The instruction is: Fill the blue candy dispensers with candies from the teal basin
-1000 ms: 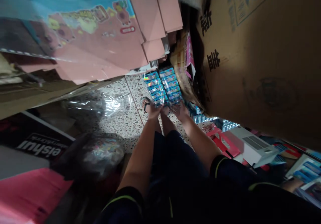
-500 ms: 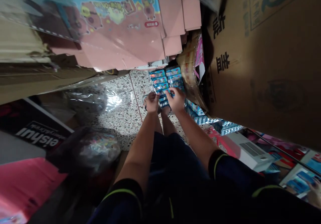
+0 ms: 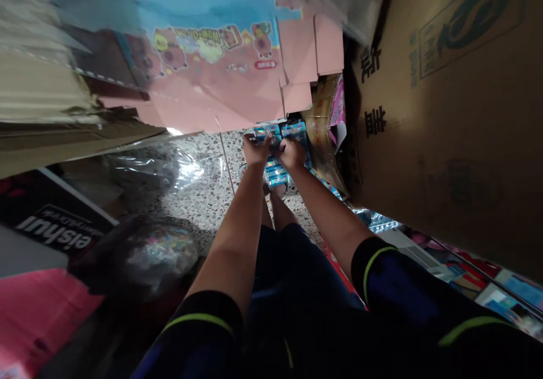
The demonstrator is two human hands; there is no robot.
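Observation:
Several shiny blue packets [image 3: 276, 173] in clear plastic lie stacked in two columns low between my feet and the stack of pink sheets. My left hand [image 3: 255, 150] is closed over the left column, its thumb and fingers bent around a blue packet [image 3: 265, 130] near the far end. Beside it, my right hand [image 3: 293, 154] pinches at the same packets, thumb and forefinger pressed together close to my left thumb. The fingertips are small and dark, so exactly what lies between them is partly hidden. More blue packets [image 3: 294, 130] show just beyond my right hand.
Pink and blue printed cardboard sheets [image 3: 212, 85] under plastic overhang from the front. A large brown carton [image 3: 445, 124] rises on the right, beside a crumpled open carton [image 3: 321, 113]. Clear plastic film [image 3: 186, 167] lies on the speckled floor [image 3: 199, 203]. A dark bag [image 3: 144, 254] sits left.
Both hands have moved forward over the blue packets, and the nearer packets now show below them. The view has shifted slightly, with the pink sheets lower in the picture.

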